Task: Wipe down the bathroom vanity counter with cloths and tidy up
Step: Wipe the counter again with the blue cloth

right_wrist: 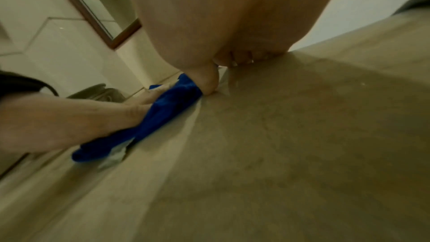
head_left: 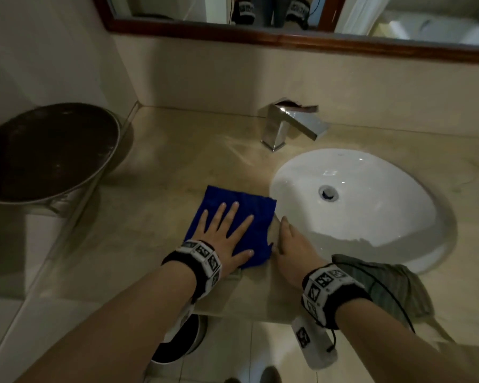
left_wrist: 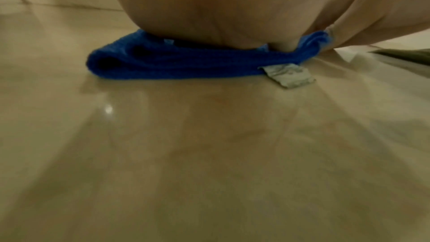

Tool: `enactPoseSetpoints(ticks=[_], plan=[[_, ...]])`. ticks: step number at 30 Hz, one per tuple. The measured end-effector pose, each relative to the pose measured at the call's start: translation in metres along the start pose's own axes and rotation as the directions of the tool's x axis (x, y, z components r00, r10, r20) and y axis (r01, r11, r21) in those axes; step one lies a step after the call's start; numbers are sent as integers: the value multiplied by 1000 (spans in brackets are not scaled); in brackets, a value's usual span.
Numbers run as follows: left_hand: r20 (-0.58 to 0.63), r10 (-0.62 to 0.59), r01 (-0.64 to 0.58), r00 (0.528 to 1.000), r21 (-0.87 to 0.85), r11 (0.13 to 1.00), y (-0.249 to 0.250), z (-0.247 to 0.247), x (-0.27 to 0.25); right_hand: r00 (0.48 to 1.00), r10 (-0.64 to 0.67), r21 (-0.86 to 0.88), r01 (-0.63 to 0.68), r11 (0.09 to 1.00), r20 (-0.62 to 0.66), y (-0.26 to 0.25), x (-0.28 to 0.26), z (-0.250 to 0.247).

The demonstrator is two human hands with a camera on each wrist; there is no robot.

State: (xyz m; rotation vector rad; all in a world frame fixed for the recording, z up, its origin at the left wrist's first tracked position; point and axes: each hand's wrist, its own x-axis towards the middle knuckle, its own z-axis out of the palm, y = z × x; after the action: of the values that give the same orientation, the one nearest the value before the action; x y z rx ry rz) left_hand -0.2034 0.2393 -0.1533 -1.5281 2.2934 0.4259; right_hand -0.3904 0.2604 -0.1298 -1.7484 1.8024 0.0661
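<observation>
A folded blue cloth [head_left: 233, 214] lies on the beige vanity counter [head_left: 177, 156], just left of the sink. My left hand [head_left: 224, 233] presses flat on it with fingers spread. In the left wrist view the palm sits on the blue cloth [left_wrist: 186, 63], whose white label [left_wrist: 288, 76] sticks out. My right hand [head_left: 288, 244] rests on the counter at the cloth's right edge. In the right wrist view its thumb [right_wrist: 207, 84] touches the edge of the blue cloth [right_wrist: 163, 113] while its other fingers [right_wrist: 239, 60] are curled against the counter.
A white oval sink [head_left: 437, 244] and a chrome faucet [head_left: 291, 125] lie to the right. A grey cloth [head_left: 390, 286] lies on the counter's front edge under my right forearm. A metal bin with a dark lid [head_left: 47, 153] stands left; a mirror frame [head_left: 288, 40] runs above.
</observation>
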Motion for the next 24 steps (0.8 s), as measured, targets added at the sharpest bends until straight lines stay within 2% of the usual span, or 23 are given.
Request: enactPoseSetpoints(ticks=[5, 10, 14, 17, 19, 21, 24], plan=[[24, -83, 84, 996, -61, 995, 7, -2, 9, 999, 30, -10, -30, 999, -9, -1, -3, 3], [-23, -208, 205, 978, -112, 972, 17, -20, 50, 999, -5, 161, -1, 987, 40, 12, 1, 0], [-45, -261, 253, 964, -123, 959, 20, -29, 71, 1000, -23, 207, 18, 978, 22, 16, 4, 0], [-90, -271, 259, 958, -130, 957, 24, -23, 64, 1000, 4, 235, -8, 972, 17, 13, 2, -3], [-111, -261, 246, 959, -135, 960, 30, -17, 55, 999, -2, 246, 10, 969, -34, 15, 0, -6], [-99, -246, 233, 964, -131, 964, 40, -8, 37, 999, 33, 314, -18, 949, -43, 17, -1, -5], [-94, -223, 214, 970, -93, 972, 61, 9, 3, 1000, 1, 306, 9, 952, -31, 12, -4, -7]])
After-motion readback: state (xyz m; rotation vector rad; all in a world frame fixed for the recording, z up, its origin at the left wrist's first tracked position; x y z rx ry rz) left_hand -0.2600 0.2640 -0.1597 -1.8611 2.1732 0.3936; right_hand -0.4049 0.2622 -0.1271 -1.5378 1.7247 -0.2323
